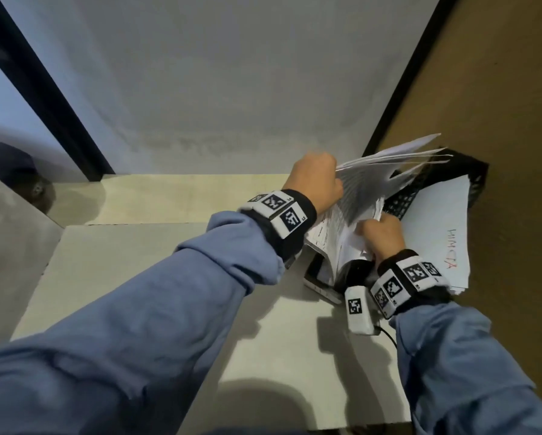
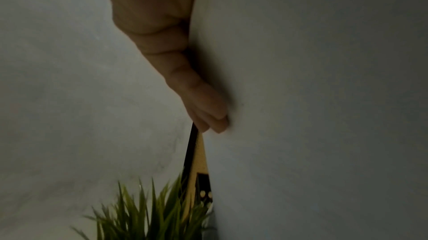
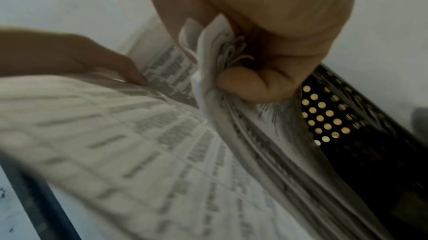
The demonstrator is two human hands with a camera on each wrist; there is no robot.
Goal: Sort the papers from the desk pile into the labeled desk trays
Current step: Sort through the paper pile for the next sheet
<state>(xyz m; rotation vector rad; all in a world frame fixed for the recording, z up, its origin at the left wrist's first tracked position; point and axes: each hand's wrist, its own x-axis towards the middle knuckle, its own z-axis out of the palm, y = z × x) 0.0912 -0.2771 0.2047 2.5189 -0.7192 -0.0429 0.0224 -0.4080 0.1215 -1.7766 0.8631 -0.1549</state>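
Note:
A thick pile of printed papers (image 1: 367,186) stands fanned open at the desk's right side. My left hand (image 1: 318,180) holds up its upper sheets, the fingers (image 2: 208,112) lying flat against a blank white sheet (image 2: 312,97). My right hand (image 1: 382,233) pinches the near corner of a bundle of sheets (image 3: 220,48) between thumb and curled fingers. A printed table page (image 3: 115,134) lies open below. Behind the pile stands a black perforated tray (image 1: 470,174) holding a white sheet marked ADMIN in red (image 1: 436,233). No other trays show.
A brown panel (image 1: 514,105) closes off the right side, a grey wall (image 1: 232,89) the back. The pale desk top (image 1: 137,262) stretches to the left. A flat white-edged item (image 1: 318,279) lies under the pile. A green plant (image 2: 148,212) appears in the left wrist view.

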